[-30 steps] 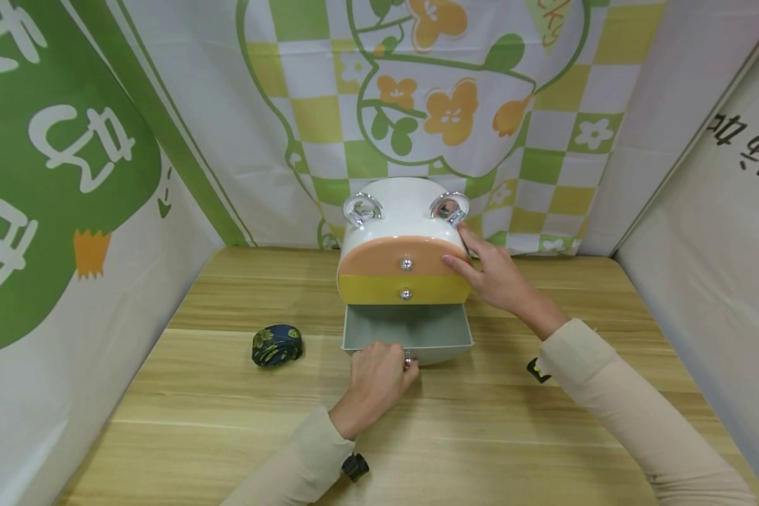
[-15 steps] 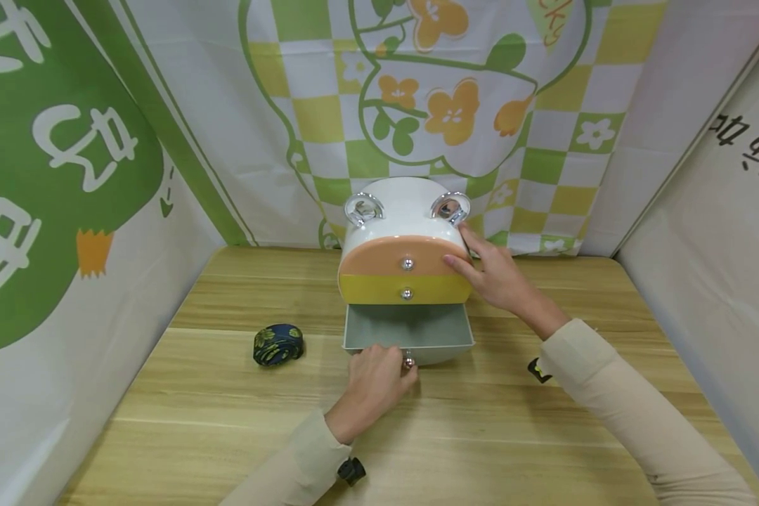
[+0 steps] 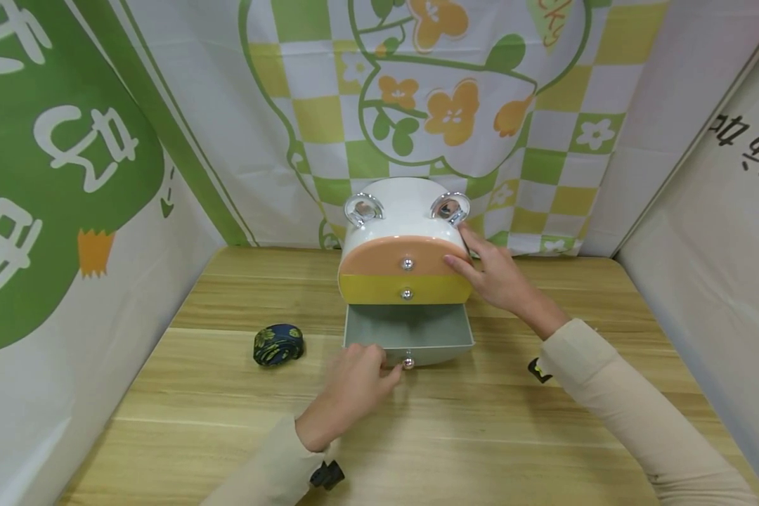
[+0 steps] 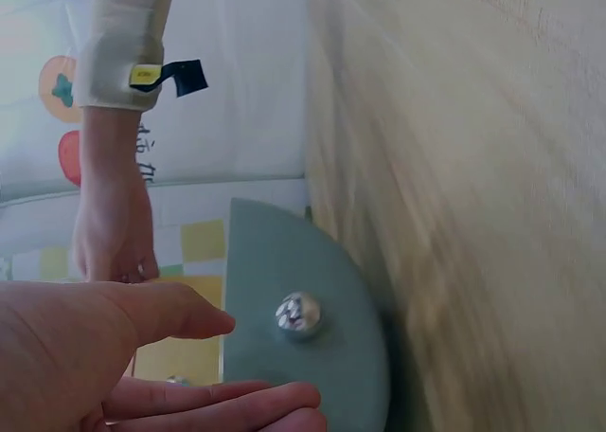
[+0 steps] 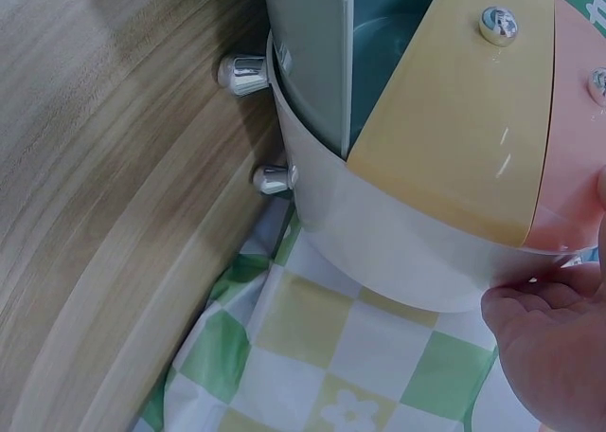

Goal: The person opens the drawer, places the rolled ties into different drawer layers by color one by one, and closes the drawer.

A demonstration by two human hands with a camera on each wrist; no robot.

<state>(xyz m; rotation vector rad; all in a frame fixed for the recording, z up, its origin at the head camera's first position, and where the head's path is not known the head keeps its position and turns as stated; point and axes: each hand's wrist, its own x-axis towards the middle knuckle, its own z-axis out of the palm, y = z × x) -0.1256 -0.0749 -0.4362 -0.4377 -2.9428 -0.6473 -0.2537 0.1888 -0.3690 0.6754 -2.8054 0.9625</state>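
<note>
A small white cabinet (image 3: 405,204) stands at the back of the wooden table (image 3: 481,436). It has an orange top drawer (image 3: 379,258), a yellow middle drawer (image 3: 379,289) and a grey-green bottom drawer (image 3: 411,330) pulled out, with nothing visible inside it. My left hand (image 3: 362,376) hovers just left of the bottom drawer's silver knob (image 3: 407,363), fingers relaxed and off the knob (image 4: 297,313). My right hand (image 3: 490,270) rests with straight fingers on the cabinet's right side, touching the orange drawer's edge (image 5: 568,129). The right hand (image 5: 554,342) presses the white body.
A rolled dark blue floral cloth (image 3: 277,344) lies on the table left of the cabinet. Printed fabric walls (image 3: 69,211) close in the left, back and right sides. The cabinet stands on short silver feet (image 5: 241,72).
My left hand has let go of the bottom drawer's knob and drawn back to the left and towards me. The drawer stays open; the right hand has not moved.
</note>
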